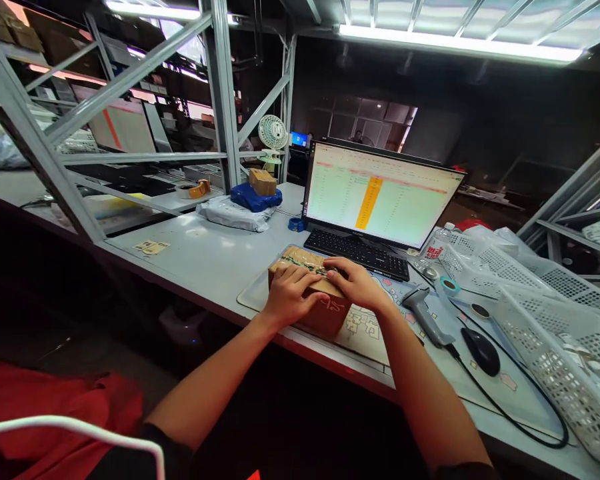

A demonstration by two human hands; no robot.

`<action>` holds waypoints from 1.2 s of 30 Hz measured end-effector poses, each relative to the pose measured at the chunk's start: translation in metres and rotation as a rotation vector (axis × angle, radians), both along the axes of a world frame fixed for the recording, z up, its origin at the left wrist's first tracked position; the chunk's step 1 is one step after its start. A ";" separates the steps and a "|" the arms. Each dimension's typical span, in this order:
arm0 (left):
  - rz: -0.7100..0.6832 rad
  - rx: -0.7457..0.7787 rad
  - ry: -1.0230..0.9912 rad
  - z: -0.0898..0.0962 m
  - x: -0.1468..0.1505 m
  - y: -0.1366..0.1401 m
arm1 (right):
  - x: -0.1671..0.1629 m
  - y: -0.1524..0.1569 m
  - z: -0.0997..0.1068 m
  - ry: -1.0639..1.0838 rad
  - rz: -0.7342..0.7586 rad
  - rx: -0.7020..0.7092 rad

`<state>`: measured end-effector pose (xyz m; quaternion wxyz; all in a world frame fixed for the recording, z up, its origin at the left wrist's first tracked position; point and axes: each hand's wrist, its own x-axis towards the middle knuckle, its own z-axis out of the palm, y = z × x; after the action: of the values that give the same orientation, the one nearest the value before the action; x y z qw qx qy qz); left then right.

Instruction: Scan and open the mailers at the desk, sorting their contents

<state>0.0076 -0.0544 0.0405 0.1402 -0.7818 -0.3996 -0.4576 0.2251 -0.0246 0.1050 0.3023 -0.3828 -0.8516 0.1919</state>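
Note:
A brown cardboard box (325, 316) rests on the desk mat in front of the keyboard. Shiny tape with dark green print runs over its top, and pale red marks show on the front side. My left hand (291, 295) grips the box's near left part, fingers bent over the top and thumb along the front edge. On the right part, my right hand (355, 283) holds the box with curved fingers on the top near the tape. Both hands touch the box, and their fingertips are close together.
Behind the box stand a keyboard (355, 254) and a monitor (380, 193). To the right lie a barcode scanner (426, 319), a black mouse (481, 350) and white plastic baskets (550, 347). Wrapped parcels (240, 212) with a small box (263, 181) sit at the back left beside metal shelf posts.

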 end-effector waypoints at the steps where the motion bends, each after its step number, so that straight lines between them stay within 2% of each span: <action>1: 0.002 -0.007 -0.001 0.001 0.000 0.000 | -0.003 0.001 0.004 -0.037 -0.007 0.013; 4: 0.003 -0.017 0.003 0.003 0.001 0.001 | -0.018 0.003 0.016 -0.215 -0.055 0.062; 10: 0.001 0.006 0.013 0.001 -0.001 -0.002 | -0.048 -0.003 0.039 -0.716 -0.146 0.161; 13: -0.015 0.033 0.002 0.003 -0.001 -0.001 | -0.051 0.000 0.045 -0.854 -0.170 0.242; 16: -0.011 0.007 -0.016 0.004 0.001 -0.001 | -0.045 0.018 0.050 -0.812 -0.244 0.239; 20: -0.023 -0.004 -0.016 0.000 0.001 -0.011 | -0.037 0.053 0.054 -0.628 -0.429 0.058; 23: -0.034 -0.017 -0.007 0.002 -0.003 -0.024 | -0.037 0.074 0.047 -0.582 -0.424 -0.076; 26: -0.063 -0.124 0.107 0.020 -0.011 -0.027 | -0.039 0.085 0.032 -0.578 -0.378 -0.199; 29: -0.098 -0.279 0.270 0.053 -0.017 -0.009 | -0.036 0.090 0.022 -0.553 -0.349 -0.263; 33: -0.072 -0.509 0.460 0.099 -0.014 0.018 | -0.029 0.093 0.019 -0.514 -0.358 -0.301; 35: -0.067 -0.525 0.490 0.110 -0.008 0.014 | -0.026 0.094 0.019 -0.497 -0.373 -0.315; 36: -0.058 -0.474 0.478 0.110 -0.006 0.007 | -0.026 0.094 0.019 -0.489 -0.383 -0.320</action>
<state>0.0020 -0.0471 0.1504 0.0310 -0.8888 -0.4285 -0.1596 0.1993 0.0689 0.1242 0.0561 -0.6126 -0.7708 0.1653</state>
